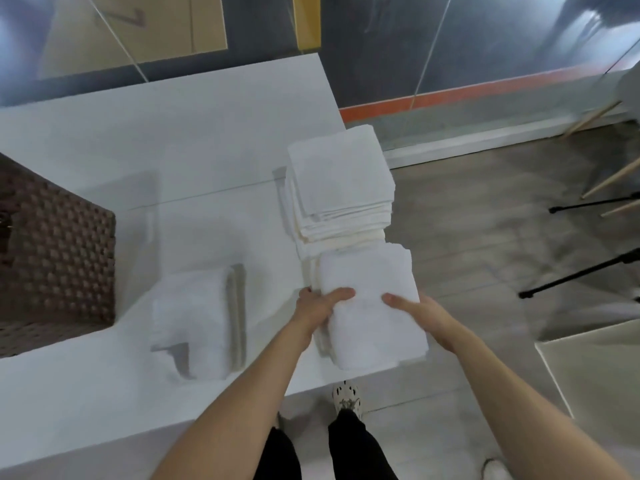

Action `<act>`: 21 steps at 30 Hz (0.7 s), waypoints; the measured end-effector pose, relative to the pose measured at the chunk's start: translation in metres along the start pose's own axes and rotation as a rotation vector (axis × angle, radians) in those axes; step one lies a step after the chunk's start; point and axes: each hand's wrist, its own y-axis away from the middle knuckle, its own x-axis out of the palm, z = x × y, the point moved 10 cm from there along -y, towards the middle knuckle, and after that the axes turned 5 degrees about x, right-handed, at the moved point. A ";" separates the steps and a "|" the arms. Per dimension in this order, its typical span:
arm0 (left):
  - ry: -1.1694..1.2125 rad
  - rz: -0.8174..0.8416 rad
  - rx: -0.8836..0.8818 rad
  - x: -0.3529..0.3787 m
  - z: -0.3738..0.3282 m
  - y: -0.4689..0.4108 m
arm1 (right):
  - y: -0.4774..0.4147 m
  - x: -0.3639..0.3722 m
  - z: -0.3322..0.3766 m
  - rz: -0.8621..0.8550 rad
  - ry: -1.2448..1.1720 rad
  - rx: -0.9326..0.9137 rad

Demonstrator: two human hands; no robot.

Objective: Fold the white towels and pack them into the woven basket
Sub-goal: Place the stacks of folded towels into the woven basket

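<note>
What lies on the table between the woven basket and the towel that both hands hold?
In the head view, one folded white towel lies there, apart from both.

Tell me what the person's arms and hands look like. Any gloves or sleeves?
No gloves and no sleeves show. The left arm and right arm are bare right down to the picture's bottom edge. The left hand and right hand are bare too. No watch or bracelet shows on either wrist. Most fingers are hidden, so rings cannot be ruled out.
</note>
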 end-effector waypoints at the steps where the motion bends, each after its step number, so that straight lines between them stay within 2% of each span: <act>1: 0.022 0.013 -0.002 0.001 0.002 0.000 | 0.001 0.000 0.000 0.001 -0.018 -0.014; 5: 0.074 0.135 -0.001 0.018 0.007 0.008 | -0.003 -0.005 -0.017 -0.033 -0.069 -0.011; 9: 0.074 0.126 -0.039 0.021 0.023 0.011 | 0.009 -0.007 -0.026 -0.050 -0.061 -0.022; 15: -0.065 0.226 0.082 0.035 0.011 0.033 | 0.022 -0.022 -0.051 -0.091 -0.037 -0.007; 21: -0.136 0.264 0.221 0.031 -0.014 0.054 | 0.075 -0.017 -0.028 -0.085 -0.168 -0.164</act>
